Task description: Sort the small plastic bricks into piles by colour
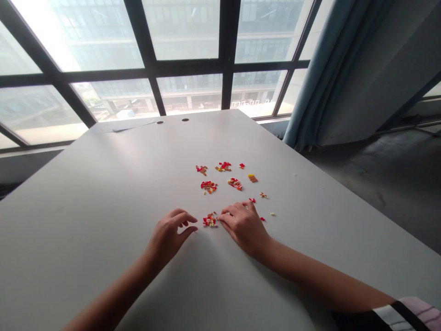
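A small pile of red, white and orange toy-brick-like pieces [209, 220] lies on the white table between my two hands. Just left of it, my left hand [175, 229] rests with thumb and fingers apart and nothing visible between them. On the pile's right edge, my right hand [243, 224] has its fingertips drawn together at the pieces; whatever they may hold is too small to make out. Beyond the hands lie a reddish pile [208, 186] and a cluster of mixed strips [235, 184]. A few red pieces [252, 200] show just past my right hand's knuckles.
Farther back sit brown-and-red pieces [201, 170], a red-and-yellow group [223, 167] and a tiny red group [242, 166]. Yellow-brown strips [252, 178] and tan pieces [263, 195] lie to the right. Windows and a blue curtain [320, 78] border the table [103, 193].
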A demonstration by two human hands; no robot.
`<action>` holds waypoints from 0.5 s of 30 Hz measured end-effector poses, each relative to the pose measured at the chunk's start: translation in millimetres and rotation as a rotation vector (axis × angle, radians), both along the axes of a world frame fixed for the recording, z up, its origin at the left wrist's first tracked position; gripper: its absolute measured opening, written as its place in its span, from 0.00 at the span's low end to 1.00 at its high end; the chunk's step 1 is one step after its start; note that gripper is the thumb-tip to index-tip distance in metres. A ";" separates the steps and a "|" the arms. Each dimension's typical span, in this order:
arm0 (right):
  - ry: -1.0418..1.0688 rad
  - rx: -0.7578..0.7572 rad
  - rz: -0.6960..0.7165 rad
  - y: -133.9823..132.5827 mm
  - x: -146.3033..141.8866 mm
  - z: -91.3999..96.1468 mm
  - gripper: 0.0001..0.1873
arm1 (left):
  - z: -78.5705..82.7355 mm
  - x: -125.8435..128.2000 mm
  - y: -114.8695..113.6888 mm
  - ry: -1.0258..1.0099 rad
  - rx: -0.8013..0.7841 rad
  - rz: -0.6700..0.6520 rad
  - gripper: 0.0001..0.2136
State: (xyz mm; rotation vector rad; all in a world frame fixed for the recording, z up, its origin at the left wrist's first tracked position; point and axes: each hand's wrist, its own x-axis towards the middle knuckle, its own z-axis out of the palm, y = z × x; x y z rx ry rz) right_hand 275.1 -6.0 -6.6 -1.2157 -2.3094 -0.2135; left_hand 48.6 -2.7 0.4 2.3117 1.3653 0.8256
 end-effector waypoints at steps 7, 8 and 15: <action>0.019 -0.022 -0.037 4.5 -0.3 -0.1 0.08 | -0.8 0.4 0.6 0.093 -0.077 0.018 0.03; 0.018 -0.030 -0.027 4.5 -0.3 -0.1 0.07 | -1.4 5.0 2.2 0.095 -0.069 0.019 0.03; -0.019 -0.094 -0.085 7.7 2.5 -4.9 0.11 | -0.2 14.0 8.6 0.082 -0.044 0.022 0.02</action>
